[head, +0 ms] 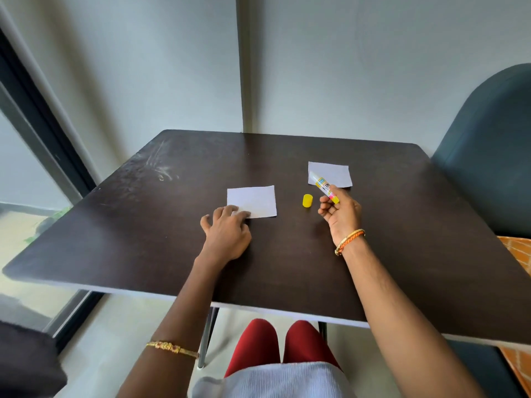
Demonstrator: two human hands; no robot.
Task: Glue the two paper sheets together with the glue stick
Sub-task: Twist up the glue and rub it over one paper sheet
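Observation:
Two white paper sheets lie flat on the dark table [143, 239]. The near sheet [254, 200] is at the centre, and my left hand [227, 234] rests palm down with its fingertips pressing that sheet's front left corner. The far sheet [334, 172] lies to the right and further back. My right hand [340, 215] holds the uncapped glue stick [323, 186] by its yellow base, its white tip pointing up and left over the far sheet. The yellow cap [307, 201] stands on the table between the near sheet and my right hand.
A dark teal chair [488, 156] stands close to the table's right side, with an orange patterned cloth [517, 254] by it. A grey wall runs directly behind the table. A window frame [43, 133] is at the left. My knees sit under the front edge.

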